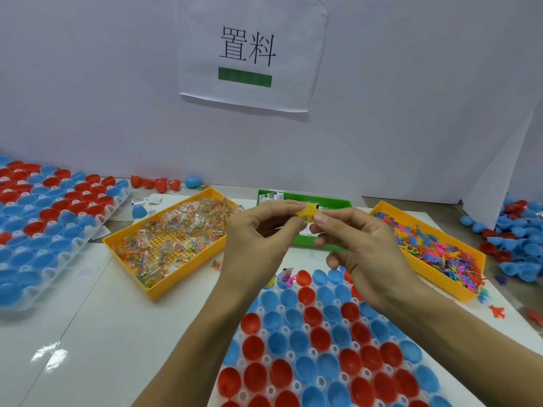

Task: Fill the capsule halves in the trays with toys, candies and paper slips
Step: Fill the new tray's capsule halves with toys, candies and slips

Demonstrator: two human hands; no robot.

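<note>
Head view
Left hand (258, 230): grip pinches yellow toy (307, 214).
Right hand (358, 239): grip pinches the same toy's other side.
Toy: held above green bin (305, 198), beyond capsule tray (323, 348) on table (102, 333).

My left hand (258, 230) & right hand (357, 245) meet at frame centre, fingertips pinched together, forearms rising from btm edge.

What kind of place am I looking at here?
Probably a toy-packing workstation in a small factory. Trays of open capsule halves, a yellow bin of candy packets, a bin of small plastic toys and a posted paper sign suggest assembly work.
</note>
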